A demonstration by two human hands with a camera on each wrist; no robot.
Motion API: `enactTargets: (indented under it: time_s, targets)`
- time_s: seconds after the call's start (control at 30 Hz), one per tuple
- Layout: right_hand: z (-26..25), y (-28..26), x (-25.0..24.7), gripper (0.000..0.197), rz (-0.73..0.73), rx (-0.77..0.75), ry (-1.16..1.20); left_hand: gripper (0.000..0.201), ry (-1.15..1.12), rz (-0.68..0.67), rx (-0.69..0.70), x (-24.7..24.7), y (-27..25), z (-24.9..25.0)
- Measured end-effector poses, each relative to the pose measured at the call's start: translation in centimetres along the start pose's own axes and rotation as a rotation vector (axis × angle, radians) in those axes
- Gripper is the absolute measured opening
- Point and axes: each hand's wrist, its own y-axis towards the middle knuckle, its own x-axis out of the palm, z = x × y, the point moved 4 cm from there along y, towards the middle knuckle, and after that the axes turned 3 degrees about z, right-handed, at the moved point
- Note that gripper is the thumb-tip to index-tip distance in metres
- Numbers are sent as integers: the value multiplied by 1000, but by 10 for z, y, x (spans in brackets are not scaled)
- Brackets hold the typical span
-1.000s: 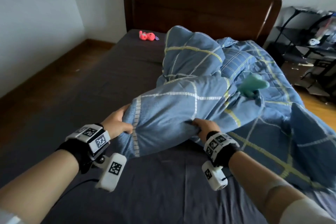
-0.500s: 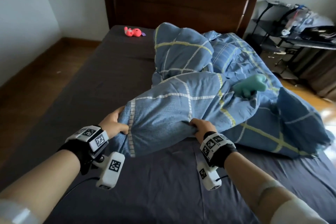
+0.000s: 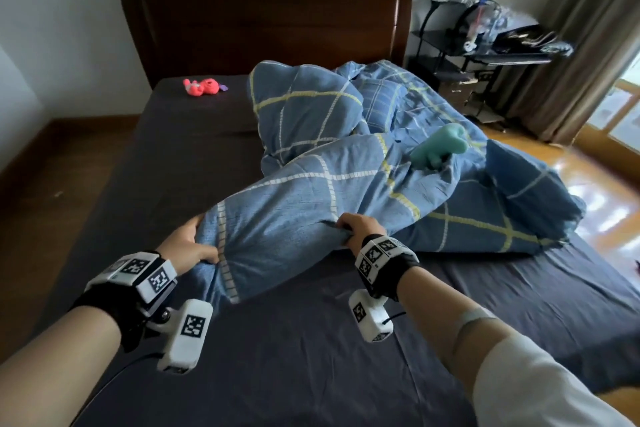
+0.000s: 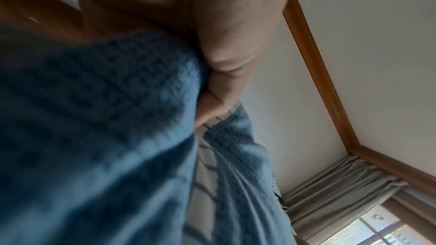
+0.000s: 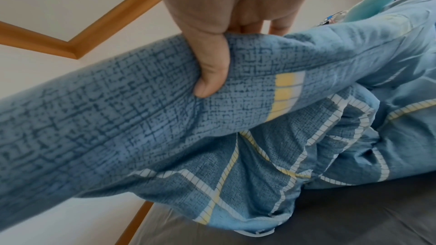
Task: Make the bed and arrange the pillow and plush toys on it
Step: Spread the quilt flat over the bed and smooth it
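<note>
A crumpled blue checked quilt (image 3: 346, 163) lies heaped on the right half of the bed's dark grey sheet (image 3: 311, 357). My left hand (image 3: 188, 243) grips the quilt's near edge (image 4: 118, 100) at its left end. My right hand (image 3: 358, 230) clutches the same edge (image 5: 165, 90) further right, thumb pressed into the fabric. The held edge hangs lifted above the sheet. A teal plush toy (image 3: 440, 146) rests on top of the quilt heap. A pink plush toy (image 3: 202, 86) lies near the headboard on the bare sheet. No separate pillow is distinguishable from the heap.
A dark wooden headboard (image 3: 263, 21) stands against the wall. A black rack (image 3: 485, 55) with clutter stands right of the bed, beside grey curtains (image 3: 571, 45). Wooden floor (image 3: 45, 177) runs along the bed's left side and at the right by the window.
Both hands have kept their grip and pulled the quilt edge toward the foot of the bed. The view has swung right, showing more of the rack, curtains and floor.
</note>
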Motion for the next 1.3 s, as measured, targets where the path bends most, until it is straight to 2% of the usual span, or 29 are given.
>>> enactTargets:
  time_s: [0.07,0.13,0.2,0.27,0.37,0.47,0.57,0.63,0.73,0.83,0.93,1.03,1.13,1.23,1.3]
  targets:
    - [-6,0,2,32,2,21,1,85,52,-66,-53,-8,4,-10]
    - [-6,3,6,34,-1,47,12,80,134,-74,-118,-14,16,-20]
    - [-1,9,9,36,-23,55,26,83,289,6,-151,-14,27,-17]
    - [8,18,12,36,-71,20,18,85,423,99,-126,-2,37,6]
    - [36,34,14,35,-205,-46,5,96,438,33,-22,53,59,60]
    - [90,50,2,29,-271,-50,81,82,423,-70,58,140,90,112]
    - [171,69,-31,29,-229,28,146,100,408,-141,93,227,115,153]
    - [234,88,-59,32,-147,141,169,105,441,-133,109,272,136,171]
    - [320,120,-100,34,0,315,198,108,571,-69,129,315,166,197]
    - [378,158,-126,40,106,405,277,109,651,-8,144,338,199,225]
    - [411,186,-134,51,174,478,379,107,734,17,190,353,238,252]
    - [430,198,-112,67,163,545,545,105,803,-17,229,375,267,275]
    - [441,200,-85,77,194,561,806,114,872,-80,165,401,291,276]
    - [454,201,-79,81,257,586,935,126,862,-37,64,402,316,262]
    - [462,200,-80,81,278,599,972,109,787,-36,51,396,321,251]
